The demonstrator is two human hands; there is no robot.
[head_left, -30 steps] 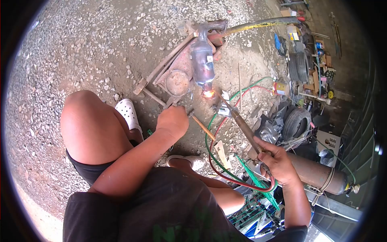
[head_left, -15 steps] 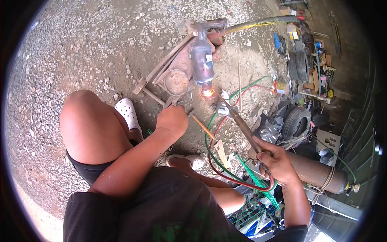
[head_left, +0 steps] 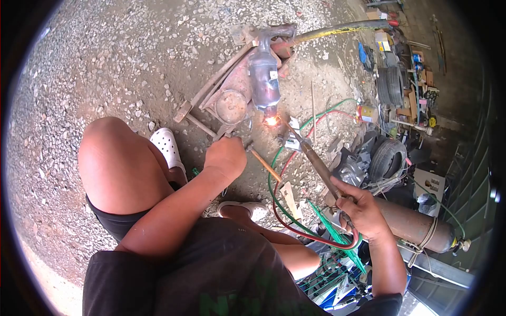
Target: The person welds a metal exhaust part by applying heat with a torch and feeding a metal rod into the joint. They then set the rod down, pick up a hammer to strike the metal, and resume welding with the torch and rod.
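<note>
My right hand point(head_left: 363, 210) is wrapped round a gas torch point(head_left: 319, 166), its tip pointing up and left to a bright glow point(head_left: 272, 121). This glow sits at the lower end of a grey metal canister with a pipe neck, like an exhaust part point(head_left: 263, 81), propped on a rusty metal frame point(head_left: 227, 87). Green and red hoses point(head_left: 284, 221) curve away from the torch's back end. My left hand point(head_left: 225, 158) is closed on a grey metal tool like pliers point(head_left: 224, 130), its handles hidden in my fist. A thin wire seems to reach from it toward the glow.
A hammer point(head_left: 263, 164) lies on the ground between my hands. A brown gas cylinder point(head_left: 414, 224) lies by my right forearm. Tyres point(head_left: 389, 160), cans and boxes line the right side. Gravel point(head_left: 105, 79) covers the left, and my white clogs point(head_left: 166, 147) stand below the frame.
Both hands and the torch stay almost where they were. The glow at the canister's end has shifted in shape, with small sparks around it.
</note>
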